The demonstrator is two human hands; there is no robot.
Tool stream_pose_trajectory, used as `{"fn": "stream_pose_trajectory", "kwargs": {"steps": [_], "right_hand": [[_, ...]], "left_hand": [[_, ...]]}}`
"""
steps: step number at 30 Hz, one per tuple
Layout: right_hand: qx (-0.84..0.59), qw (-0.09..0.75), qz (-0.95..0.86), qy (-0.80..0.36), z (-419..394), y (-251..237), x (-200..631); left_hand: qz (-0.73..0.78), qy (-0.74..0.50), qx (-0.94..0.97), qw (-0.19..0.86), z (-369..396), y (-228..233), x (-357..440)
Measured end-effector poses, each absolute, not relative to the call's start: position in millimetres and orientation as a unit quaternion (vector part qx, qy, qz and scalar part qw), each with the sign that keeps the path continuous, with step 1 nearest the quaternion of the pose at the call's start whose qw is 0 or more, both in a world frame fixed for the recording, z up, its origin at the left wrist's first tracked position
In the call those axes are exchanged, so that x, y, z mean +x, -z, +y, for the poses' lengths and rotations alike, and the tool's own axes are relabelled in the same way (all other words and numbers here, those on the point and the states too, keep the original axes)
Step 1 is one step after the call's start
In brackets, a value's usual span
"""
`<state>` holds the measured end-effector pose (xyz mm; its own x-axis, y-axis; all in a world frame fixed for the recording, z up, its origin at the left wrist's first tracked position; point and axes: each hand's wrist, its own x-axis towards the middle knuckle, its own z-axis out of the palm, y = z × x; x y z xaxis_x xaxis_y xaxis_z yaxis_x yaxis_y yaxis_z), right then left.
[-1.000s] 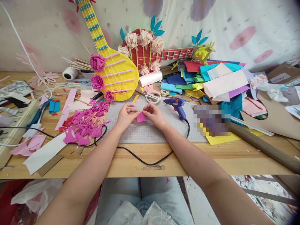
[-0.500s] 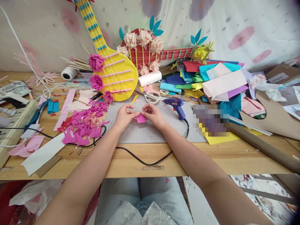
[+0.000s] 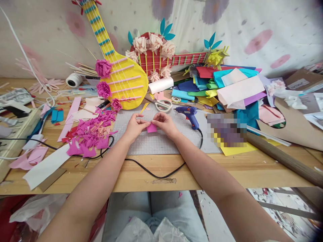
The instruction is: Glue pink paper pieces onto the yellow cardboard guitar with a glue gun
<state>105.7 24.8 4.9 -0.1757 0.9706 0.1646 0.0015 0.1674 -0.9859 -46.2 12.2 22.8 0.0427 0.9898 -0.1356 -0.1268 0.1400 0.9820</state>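
Both hands pinch one small pink paper piece [image 3: 151,127] between them. From the head camera, the left hand [image 3: 134,126] has its fingertips closed on the left edge of the piece, and the right hand [image 3: 164,123] has its fingertips closed on the top right edge. The piece looks flat and thin, with a pointed bottom corner. It hangs just above a grey cutting mat [image 3: 161,141] with little grid lines, in the middle of a wooden table [image 3: 202,171].

Left of the mat lies a heap of pink paper scraps [image 3: 91,132], jagged and curly. Behind the hands lie scissors [image 3: 163,105] with white handles, and a blue glue gun [image 3: 189,113] whose black cord [image 3: 151,169] loops over the table edge. A yellow paper guitar [image 3: 121,77] with pink paper roses leans on the wall, and a red one [image 3: 161,58] sits beside it. On the right is a messy pile of coloured paper sheets [image 3: 227,87].
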Motion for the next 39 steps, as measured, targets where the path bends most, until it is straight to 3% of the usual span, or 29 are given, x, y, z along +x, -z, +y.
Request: {"fn": "stream_pose_trajectory", "kwargs": {"steps": [12,29,39], "right_hand": [[-0.366,0.419,-0.742,-0.373,17.2,-11.6,113.0],[-0.438,0.44,-0.623,-0.476,15.9,-14.9,106.7],[-0.421,0.415,-0.668,-0.452,14.5,-14.8,111.7]], "left_hand": [[0.488,-0.49,0.341,0.637,16.0,-28.7,-53.0],[0.479,-0.502,0.357,0.626,15.3,-26.7,-50.2],[0.474,-0.52,0.364,0.61,19.1,-24.3,-53.5]]}}
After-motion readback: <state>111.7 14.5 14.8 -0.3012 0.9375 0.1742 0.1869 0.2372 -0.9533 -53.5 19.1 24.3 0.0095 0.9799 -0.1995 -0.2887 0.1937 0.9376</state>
